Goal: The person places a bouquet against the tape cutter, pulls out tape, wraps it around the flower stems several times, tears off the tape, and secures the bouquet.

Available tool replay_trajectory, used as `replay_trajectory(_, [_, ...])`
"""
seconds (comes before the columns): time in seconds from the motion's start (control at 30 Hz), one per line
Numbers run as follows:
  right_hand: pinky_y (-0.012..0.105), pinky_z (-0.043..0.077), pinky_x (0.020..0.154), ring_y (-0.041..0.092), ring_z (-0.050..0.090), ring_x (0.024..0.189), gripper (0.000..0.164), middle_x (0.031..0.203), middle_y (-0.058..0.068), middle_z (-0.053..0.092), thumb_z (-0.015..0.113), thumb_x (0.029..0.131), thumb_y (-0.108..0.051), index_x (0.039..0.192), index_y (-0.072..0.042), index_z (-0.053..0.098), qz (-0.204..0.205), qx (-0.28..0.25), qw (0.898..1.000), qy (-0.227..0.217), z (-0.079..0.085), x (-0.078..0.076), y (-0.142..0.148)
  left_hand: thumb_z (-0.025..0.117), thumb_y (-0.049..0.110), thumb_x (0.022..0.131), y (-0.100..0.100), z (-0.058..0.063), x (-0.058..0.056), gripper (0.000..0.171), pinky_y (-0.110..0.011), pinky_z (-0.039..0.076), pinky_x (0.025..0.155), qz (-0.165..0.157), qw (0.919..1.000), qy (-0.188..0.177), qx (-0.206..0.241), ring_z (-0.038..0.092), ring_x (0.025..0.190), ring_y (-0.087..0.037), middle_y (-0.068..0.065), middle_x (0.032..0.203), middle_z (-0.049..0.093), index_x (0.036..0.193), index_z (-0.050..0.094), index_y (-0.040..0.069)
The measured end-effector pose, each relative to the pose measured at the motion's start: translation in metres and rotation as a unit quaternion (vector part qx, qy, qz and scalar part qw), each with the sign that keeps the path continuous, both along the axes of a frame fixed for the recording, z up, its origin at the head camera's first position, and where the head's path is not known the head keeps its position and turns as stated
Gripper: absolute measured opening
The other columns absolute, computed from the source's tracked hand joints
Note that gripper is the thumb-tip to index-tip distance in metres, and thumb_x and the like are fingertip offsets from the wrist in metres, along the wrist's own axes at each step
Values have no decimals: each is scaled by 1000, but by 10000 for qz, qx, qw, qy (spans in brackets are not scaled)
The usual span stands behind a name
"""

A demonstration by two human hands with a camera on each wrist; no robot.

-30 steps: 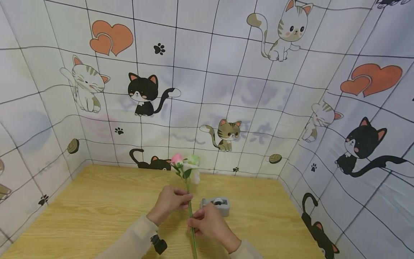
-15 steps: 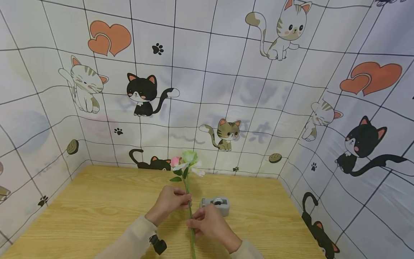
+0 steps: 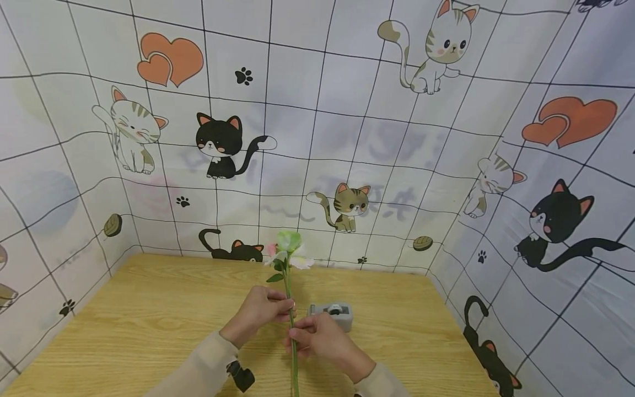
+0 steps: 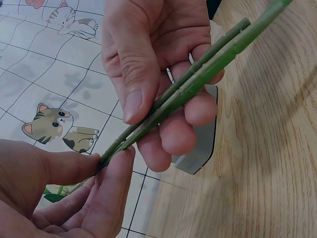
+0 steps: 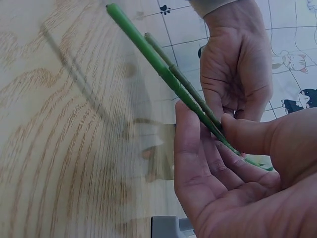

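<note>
A small bunch of flowers stands upright before me in the head view: a green bloom (image 3: 289, 240), a pink bloom (image 3: 271, 250) partly behind it, and white petals (image 3: 300, 262). My left hand (image 3: 259, 310) pinches the green stems (image 4: 110, 156) between thumb and fingertips, below the leaves (image 3: 275, 277). Lower down, my right hand (image 3: 324, 341) holds them between its thumb and fingers. From the right wrist, a thick bright-green stem (image 5: 141, 47) and a thinner, shorter olive stem (image 5: 166, 57) lie side by side, their cut ends sticking out past the right hand.
A grey tape dispenser (image 3: 342, 317) sits on the wooden table (image 3: 397, 331) just behind my right hand. White cloth (image 3: 317, 127) printed with cats and a grid surrounds the table at the back and sides.
The blooms have turned about the stems: the green one came to the front, and the pink one slid mostly behind it. My right thumb shifted slightly up along the stems; my left hand barely moved.
</note>
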State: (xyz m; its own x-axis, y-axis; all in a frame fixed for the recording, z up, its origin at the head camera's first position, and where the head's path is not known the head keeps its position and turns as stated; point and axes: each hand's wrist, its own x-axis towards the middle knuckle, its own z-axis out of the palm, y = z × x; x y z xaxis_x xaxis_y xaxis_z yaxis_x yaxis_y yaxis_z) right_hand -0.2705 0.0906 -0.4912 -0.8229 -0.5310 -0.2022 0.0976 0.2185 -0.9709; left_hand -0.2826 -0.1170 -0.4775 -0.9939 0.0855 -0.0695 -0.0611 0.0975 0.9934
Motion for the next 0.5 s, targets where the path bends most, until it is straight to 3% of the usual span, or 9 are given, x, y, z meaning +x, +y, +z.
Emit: replay_trajectory(0.5, [26, 62, 66, 13, 76, 78, 26, 98, 17, 82, 73, 103, -18, 113, 6, 75, -48, -35, 10000, 66, 0, 0, -2, 76, 12, 100, -4, 0, 0, 24, -42, 67, 87, -259, 9995, -116, 124, 80, 86, -18, -13, 100, 81, 114, 76, -8])
